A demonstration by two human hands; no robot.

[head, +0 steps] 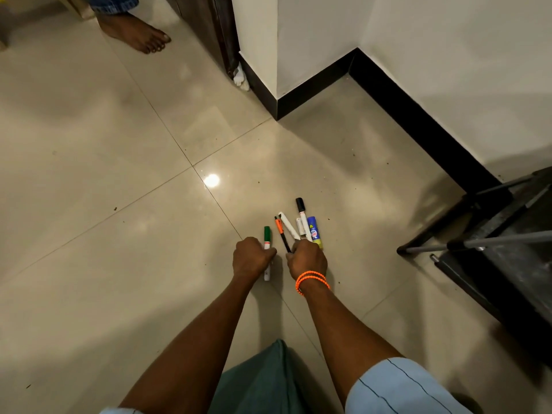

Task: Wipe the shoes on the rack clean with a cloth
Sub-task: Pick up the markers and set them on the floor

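Observation:
No shoes and no wiping cloth show in my hands. My left hand (252, 258) grips a white marker with a green cap (267, 234) low over the tiled floor. My right hand (307, 259), with an orange band at the wrist, holds a bundle of pens and markers (294, 228): a black-capped marker (301, 209), an orange and black pen (280, 231) and a blue and yellow glue stick (314, 231). A dark metal rack (490, 234) stands at the right edge; no shoes are visible on it.
A white wall with black skirting (418, 115) forms a corner ahead. A crumpled white rag (240, 77) lies at the foot of a dark door frame. Another person's bare foot (137, 34) stands at the top left. My knee in green fabric (263, 380) is below.

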